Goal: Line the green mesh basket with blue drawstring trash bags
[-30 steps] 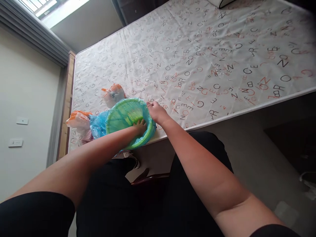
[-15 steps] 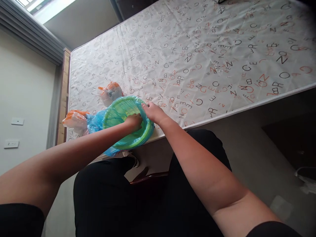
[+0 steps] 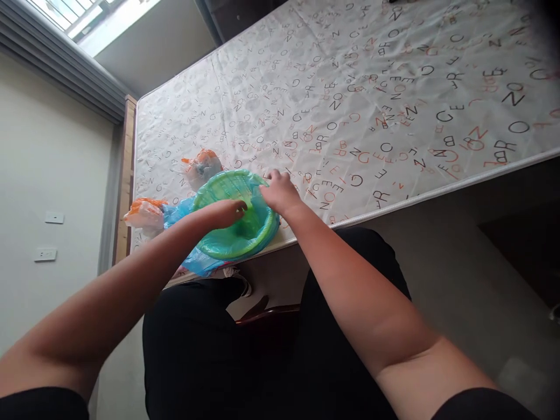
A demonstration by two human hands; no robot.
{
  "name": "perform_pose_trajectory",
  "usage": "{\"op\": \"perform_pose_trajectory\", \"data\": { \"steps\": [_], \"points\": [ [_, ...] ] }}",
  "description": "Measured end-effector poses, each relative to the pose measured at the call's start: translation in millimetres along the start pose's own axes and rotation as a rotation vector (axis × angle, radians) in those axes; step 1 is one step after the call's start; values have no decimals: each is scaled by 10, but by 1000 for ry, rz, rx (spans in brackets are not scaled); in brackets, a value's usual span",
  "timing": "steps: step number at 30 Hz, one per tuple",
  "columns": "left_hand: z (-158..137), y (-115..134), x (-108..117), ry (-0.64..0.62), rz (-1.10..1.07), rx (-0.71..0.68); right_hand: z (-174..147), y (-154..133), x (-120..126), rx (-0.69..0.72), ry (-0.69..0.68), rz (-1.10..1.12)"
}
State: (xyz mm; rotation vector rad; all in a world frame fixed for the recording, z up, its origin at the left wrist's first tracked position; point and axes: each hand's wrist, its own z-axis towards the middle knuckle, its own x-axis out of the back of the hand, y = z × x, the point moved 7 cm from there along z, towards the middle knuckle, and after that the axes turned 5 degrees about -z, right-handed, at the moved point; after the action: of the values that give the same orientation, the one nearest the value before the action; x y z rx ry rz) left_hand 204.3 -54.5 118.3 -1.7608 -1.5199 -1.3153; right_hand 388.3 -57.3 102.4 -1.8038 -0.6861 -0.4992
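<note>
A green trash bin (image 3: pixel 227 255) lies tilted at the mattress edge, its mouth facing me. A thin blue plastic bag (image 3: pixel 258 204) lines it and folds over the rim, with loose blue film spreading out behind and below. My right hand (image 3: pixel 281 191) is closed on the upper right of the rim, thumb on the inside and fingers outside. Within the mouth is my left hand (image 3: pixel 224 213), its fingers loosely bent and apart, with nothing visible in them. The bottom of the bin is in shade.
Two knotted white plastic bags with orange tops, one at the left (image 3: pixel 146 216) and one behind the bin (image 3: pixel 202 169), rest on the letter-printed mattress (image 3: pixel 350 116). A wooden bed end (image 3: pixel 125 181) stands at the left. My knees are below the mattress edge.
My left hand has drawn back a little from the bin's inner wall, toward the left, and its fingers have loosened. The right hand stays at the rim. The view has shifted slightly.
</note>
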Motion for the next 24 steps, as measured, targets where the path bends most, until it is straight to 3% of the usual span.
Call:
{"op": "perform_pose_trajectory", "data": {
  "steps": [1,4,6,8,11,13,15,19,22,24],
  "points": [
    [-151,-63,179,71,-18,22,8,25,33,11,5,-6],
    [-827,-430,704,666,-156,159,10,69,83,68,-21,-17],
    [-1263,-751,673,936,-285,241,-8,77,118,81,4,-13],
    [-1528,-1128,388,1083,-564,380,-40,52,159,71,87,-2],
    [-1527,-1536,-165,1092,-1103,583,-123,-72,184,63,259,-15],
    [-1369,-1655,-367,1050,-1404,654,-195,-197,156,85,352,-71],
    [-1217,-1733,-388,1073,-1596,671,-275,-332,141,123,450,-149],
    [-1066,-1869,-320,1174,-1720,691,-338,-735,188,273,633,-257],
    [-1000,-1906,-400,1126,-1922,687,-27,-1342,-13,480,521,-345],
    [-992,-1935,-420,1098,-2032,661,365,-1821,-382,568,351,-457]
  ]
}}
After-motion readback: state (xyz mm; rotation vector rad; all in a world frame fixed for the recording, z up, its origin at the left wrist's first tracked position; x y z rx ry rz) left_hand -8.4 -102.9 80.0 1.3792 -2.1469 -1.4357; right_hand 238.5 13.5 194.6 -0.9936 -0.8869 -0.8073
